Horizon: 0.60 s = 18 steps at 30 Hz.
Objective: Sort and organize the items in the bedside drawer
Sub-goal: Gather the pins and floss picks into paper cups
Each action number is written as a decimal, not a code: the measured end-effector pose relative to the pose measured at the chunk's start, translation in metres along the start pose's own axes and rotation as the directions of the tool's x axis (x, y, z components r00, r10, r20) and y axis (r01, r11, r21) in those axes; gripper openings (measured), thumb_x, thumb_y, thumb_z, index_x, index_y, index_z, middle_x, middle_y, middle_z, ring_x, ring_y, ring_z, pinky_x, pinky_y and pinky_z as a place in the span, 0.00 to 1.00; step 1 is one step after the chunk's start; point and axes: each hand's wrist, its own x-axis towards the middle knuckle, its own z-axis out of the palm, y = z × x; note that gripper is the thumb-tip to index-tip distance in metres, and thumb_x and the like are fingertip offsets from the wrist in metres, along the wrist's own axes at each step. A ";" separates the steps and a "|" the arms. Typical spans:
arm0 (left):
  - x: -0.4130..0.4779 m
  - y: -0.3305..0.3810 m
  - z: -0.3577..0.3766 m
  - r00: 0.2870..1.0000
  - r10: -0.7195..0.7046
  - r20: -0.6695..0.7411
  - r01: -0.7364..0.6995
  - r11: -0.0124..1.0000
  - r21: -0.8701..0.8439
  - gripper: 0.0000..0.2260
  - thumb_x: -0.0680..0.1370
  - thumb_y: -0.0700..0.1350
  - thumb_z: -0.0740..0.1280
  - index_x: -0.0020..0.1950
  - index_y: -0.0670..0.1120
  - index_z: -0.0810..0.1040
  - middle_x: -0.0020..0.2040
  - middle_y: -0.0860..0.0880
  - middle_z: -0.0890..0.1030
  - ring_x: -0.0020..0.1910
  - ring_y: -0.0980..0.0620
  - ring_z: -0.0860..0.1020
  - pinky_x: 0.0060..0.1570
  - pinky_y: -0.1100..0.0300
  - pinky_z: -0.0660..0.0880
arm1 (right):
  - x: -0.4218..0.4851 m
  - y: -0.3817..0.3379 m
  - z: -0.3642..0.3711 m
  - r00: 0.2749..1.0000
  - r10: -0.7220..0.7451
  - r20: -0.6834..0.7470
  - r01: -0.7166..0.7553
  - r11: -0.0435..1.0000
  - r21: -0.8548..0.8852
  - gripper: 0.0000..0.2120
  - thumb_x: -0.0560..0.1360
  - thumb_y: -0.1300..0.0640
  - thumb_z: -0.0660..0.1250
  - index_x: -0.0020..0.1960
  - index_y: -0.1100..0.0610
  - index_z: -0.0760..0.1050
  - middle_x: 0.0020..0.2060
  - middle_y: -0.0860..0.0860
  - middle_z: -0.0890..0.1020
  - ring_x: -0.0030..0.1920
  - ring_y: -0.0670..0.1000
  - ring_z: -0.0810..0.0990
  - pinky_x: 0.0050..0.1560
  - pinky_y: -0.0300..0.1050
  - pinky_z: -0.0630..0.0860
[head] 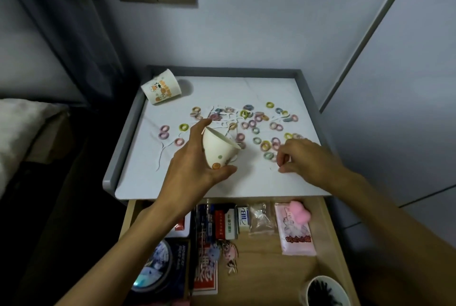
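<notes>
My left hand point(195, 157) grips a white paper cup point(218, 149), tilted with its mouth facing away, just above the bedside table top point(138, 147). Several small pastel hair ties point(254, 123) and thin white flossers point(160, 155) lie scattered over that top. My right hand point(303, 157) rests on the surface to the cup's right, fingertips pinched together near a hair tie point(269, 156); whether they hold anything is hidden. Below, the wooden drawer point(328, 236) stands open.
A second printed paper cup point(161, 87) lies on its side at the table's back left corner. The drawer holds small boxes point(223, 224), a pink tissue pack point(296, 231), key charms point(228, 254), a round tin point(155, 263) and a cup of dark items point(323, 291). A bed is on the left.
</notes>
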 end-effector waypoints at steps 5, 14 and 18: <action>0.005 -0.006 -0.013 0.996 -0.053 -0.068 0.050 0.998 -0.048 0.41 0.67 0.48 0.80 0.74 0.57 0.60 0.59 0.54 0.77 0.51 0.52 0.79 0.49 0.54 0.80 | 0.002 -0.008 -0.002 0.999 -0.010 0.031 0.013 0.997 -0.081 0.05 0.76 0.53 0.70 0.49 0.53 0.78 0.46 0.46 0.78 0.48 0.47 0.75 0.45 0.43 0.68; 0.017 -0.017 -0.045 0.965 -0.193 -0.177 0.144 0.956 -0.254 0.39 0.68 0.45 0.79 0.73 0.54 0.61 0.53 0.56 0.77 0.47 0.53 0.81 0.42 0.53 0.83 | 0.040 -0.074 0.005 0.926 -0.356 -0.123 0.363 0.931 0.037 0.07 0.76 0.55 0.70 0.43 0.50 0.72 0.41 0.42 0.74 0.46 0.45 0.71 0.45 0.45 0.69; 0.017 -0.017 -0.050 0.965 -0.186 -0.187 0.134 0.956 -0.260 0.38 0.68 0.46 0.79 0.71 0.55 0.62 0.53 0.55 0.78 0.47 0.52 0.81 0.43 0.48 0.82 | 0.058 -0.085 0.008 0.899 -0.436 -0.031 0.429 0.893 -0.135 0.09 0.73 0.58 0.73 0.51 0.52 0.75 0.46 0.46 0.76 0.47 0.47 0.73 0.48 0.48 0.75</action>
